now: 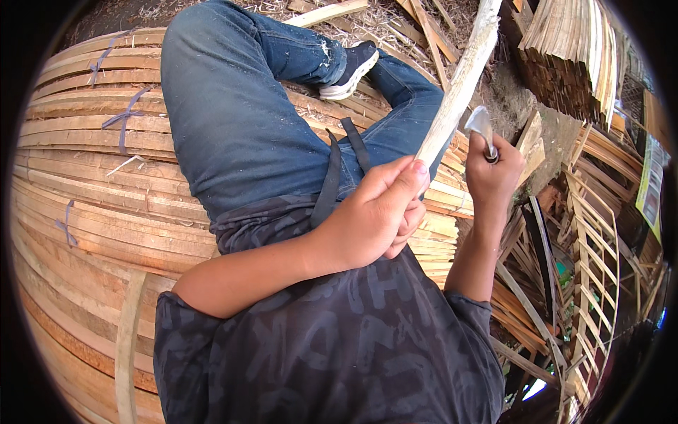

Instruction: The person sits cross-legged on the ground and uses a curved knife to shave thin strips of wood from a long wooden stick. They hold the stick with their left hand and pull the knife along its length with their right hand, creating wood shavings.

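My left hand is wrapped round the lower end of a pale wooden stick, which slants up and away to the right past the top edge of the view. The stick's surface looks rough and whittled. In the fist of my right hand is a knife with a short, shiny, curved blade pointing upward. Its handle is mostly hidden by the fingers, with a metal ring showing at the top. The blade stands just right of the stick, apart from it.
I sit on stacked wooden slats tied with purple strips. My jeans-clad legs lie ahead, one shoe showing. Shavings litter the ground beyond. At right are a slat bundle, a wooden lattice and scattered sticks.
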`<state>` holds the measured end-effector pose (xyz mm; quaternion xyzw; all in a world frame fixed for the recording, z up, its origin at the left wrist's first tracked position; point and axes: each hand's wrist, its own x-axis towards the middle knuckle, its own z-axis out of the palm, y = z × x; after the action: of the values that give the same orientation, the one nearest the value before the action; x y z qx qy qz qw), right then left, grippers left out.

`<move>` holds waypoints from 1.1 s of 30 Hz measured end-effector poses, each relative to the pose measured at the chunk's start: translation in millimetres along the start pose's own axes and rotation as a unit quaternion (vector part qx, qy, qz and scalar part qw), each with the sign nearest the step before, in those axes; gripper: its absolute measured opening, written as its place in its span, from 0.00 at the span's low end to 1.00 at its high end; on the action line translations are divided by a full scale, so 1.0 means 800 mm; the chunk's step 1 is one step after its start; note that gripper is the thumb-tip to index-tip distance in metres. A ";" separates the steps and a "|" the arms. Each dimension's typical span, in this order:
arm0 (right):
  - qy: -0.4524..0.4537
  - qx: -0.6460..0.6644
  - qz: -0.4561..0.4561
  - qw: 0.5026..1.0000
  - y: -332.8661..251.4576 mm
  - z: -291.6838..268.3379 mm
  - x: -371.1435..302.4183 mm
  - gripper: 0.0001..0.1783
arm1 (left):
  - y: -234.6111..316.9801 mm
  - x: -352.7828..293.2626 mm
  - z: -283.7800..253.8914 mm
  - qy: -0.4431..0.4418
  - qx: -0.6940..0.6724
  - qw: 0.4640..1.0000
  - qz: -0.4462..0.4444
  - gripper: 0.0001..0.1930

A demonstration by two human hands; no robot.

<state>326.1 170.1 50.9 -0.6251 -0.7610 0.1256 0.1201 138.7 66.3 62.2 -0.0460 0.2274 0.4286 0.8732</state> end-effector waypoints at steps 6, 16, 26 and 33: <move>-0.025 -0.063 -0.043 0.997 0.004 0.015 -0.011 0.14 | -0.005 0.003 -0.002 -0.028 -0.023 0.997 -0.067 0.17; 0.093 0.080 0.104 0.987 0.078 0.006 0.027 0.16 | -0.018 -0.005 0.009 -0.026 -0.027 0.996 -0.075 0.16; -0.059 -0.082 0.017 0.995 0.033 0.009 -0.022 0.09 | -0.031 0.017 -0.001 0.080 0.298 0.947 0.088 0.15; 0.007 -0.136 0.010 0.991 0.044 0.029 0.013 0.09 | -0.021 0.022 -0.006 0.099 0.263 0.956 0.087 0.14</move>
<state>348.3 185.8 17.1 -0.6443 -0.7636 0.0175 0.0383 158.9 67.3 48.7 0.1627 0.4206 0.4211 0.7870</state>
